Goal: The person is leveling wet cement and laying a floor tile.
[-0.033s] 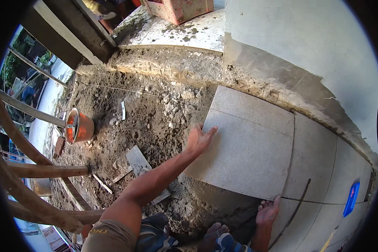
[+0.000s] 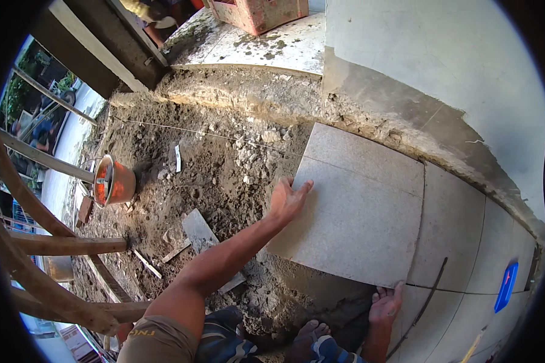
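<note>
A large pale grey floor tile [image 2: 357, 221] lies in front of me, its right edge against laid tiles. My left hand [image 2: 287, 201] grips its left edge, thumb on the top face and fingers partly hidden over the side. At the near right corner, my right hand [image 2: 386, 304] holds the tile from below with curled fingers, palm up and thumb against the edge. Wet grey mortar [image 2: 339, 296] shows beside the near edge. A taut string [image 2: 206, 133] runs over the rough soil toward the tile's far left part.
A mortar-smeared bucket [image 2: 120, 183] stands on the soil at left, near wooden poles [image 2: 72, 245]. Tile offcuts [image 2: 200, 230] lie by my left arm. A thin dark rod [image 2: 427, 302] and a blue object [image 2: 507, 287] rest on the laid tiles [image 2: 451, 224]. A wall [image 2: 436, 72] bounds the far right.
My hands and the tile show no visible movement. Only blurred figures in the far left background and at the top have shifted slightly.
</note>
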{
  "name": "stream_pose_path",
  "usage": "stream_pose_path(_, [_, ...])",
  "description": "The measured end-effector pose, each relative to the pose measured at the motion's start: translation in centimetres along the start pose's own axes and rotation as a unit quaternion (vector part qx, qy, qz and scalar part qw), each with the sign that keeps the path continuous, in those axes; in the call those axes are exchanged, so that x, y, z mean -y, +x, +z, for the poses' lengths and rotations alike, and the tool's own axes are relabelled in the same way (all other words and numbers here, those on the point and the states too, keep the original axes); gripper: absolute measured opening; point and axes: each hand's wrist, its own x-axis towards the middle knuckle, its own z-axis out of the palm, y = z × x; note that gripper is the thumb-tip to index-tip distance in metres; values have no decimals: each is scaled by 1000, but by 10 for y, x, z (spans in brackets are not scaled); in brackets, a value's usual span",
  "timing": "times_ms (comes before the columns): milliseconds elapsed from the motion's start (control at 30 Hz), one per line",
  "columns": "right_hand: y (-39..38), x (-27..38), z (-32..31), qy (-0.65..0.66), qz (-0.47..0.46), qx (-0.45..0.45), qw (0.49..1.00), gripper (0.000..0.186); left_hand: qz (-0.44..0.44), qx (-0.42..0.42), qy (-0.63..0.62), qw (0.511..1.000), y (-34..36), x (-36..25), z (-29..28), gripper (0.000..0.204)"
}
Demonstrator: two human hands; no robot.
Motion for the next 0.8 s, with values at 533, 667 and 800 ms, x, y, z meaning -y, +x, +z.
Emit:
stream_pose_path(533, [-157, 47, -10, 23, -13, 193, 981, 39, -58, 34, 42, 997, -98, -42, -151, 69])
stream_pose_path(667, [-234, 67, -12, -46, 36, 173, 983, 38, -158, 60, 82, 982, -146, -29, -201, 68])
stream_pose_path(800, [-315, 80, -17, -65, 105, 145, 982, 37, -158, 80, 103, 979, -199, 4, -248, 67])
